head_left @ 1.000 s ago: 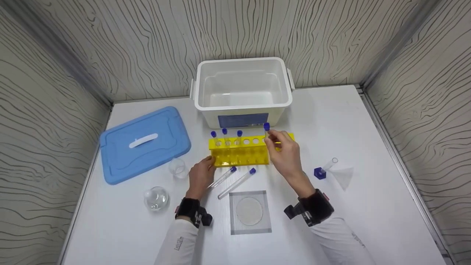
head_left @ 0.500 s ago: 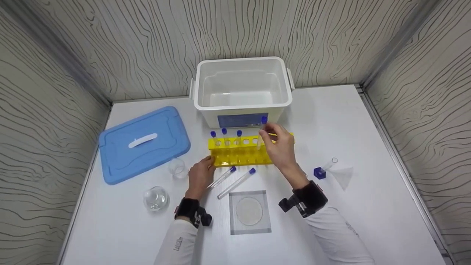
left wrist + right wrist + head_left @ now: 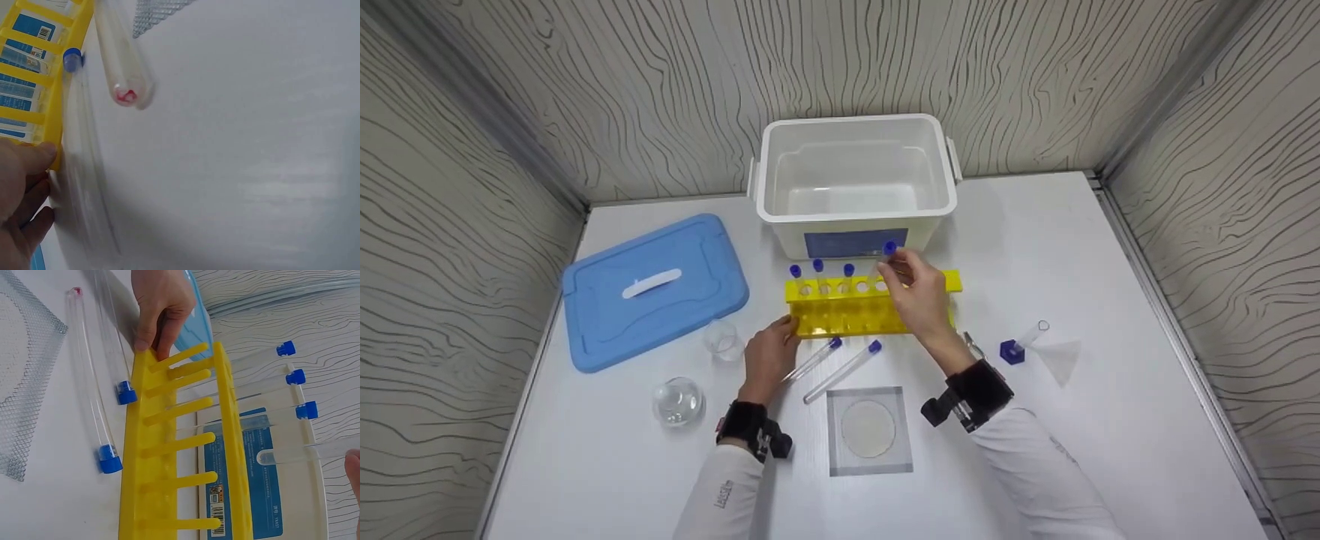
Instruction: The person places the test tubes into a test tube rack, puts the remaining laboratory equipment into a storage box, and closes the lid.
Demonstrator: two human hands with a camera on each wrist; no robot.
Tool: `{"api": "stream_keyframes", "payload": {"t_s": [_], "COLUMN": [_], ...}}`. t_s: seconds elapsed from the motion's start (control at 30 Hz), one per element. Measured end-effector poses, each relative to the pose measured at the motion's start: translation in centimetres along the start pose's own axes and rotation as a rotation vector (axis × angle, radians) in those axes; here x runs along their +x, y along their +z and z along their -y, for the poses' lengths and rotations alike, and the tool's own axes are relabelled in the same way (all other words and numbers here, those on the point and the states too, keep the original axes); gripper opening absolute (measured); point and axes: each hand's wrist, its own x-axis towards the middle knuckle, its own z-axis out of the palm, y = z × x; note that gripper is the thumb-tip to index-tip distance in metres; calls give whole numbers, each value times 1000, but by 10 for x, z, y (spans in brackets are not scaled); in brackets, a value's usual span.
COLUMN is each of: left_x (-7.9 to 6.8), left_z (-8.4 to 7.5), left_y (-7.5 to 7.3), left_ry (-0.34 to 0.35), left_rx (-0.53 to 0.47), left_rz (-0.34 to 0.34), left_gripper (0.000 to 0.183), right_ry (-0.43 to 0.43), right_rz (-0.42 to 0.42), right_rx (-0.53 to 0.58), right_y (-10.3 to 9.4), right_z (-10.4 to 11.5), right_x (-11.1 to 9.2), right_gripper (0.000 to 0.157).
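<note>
Tube [image 3: 309,452], pinched by the right hand [image 3: 921,300], slants rounded-end-down over the yellow rack [image 3: 847,319]; the left hand [image 3: 770,360] grips the rack's end nearer the table's [image 3: 585,465] left edge.

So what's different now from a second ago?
The right hand has moved left along the yellow rack, carrying the blue-capped tube with it; that tube now leans instead of standing nearly upright. Nothing was let go or newly taken. The left hand stays on the rack's left end; the three racked tubes and two lying tubes stayed put.
</note>
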Motion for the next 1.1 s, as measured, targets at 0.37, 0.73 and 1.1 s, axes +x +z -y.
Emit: {"api": "stream_keyframes", "payload": {"t_s": [0.37,0.73,1.1], "left_x": [2,-3,-1], "left_z": [-2,-4,-4], "left_y": [0,0,1], "left_ry": [-32,-52,-78], "left_rx": [-21,-24,-32], "left_rz": [13,7,19], "left_gripper": [37,36,38], "right_ry": [56,100,70], "right_rz": [120,196,187], "right_rx": [-60,-223,-381], "right_y": [14,23,27], "right_z": [-15,-29,-31], "right_x": [3,-3,1], "right_gripper": [24,27,25]}}
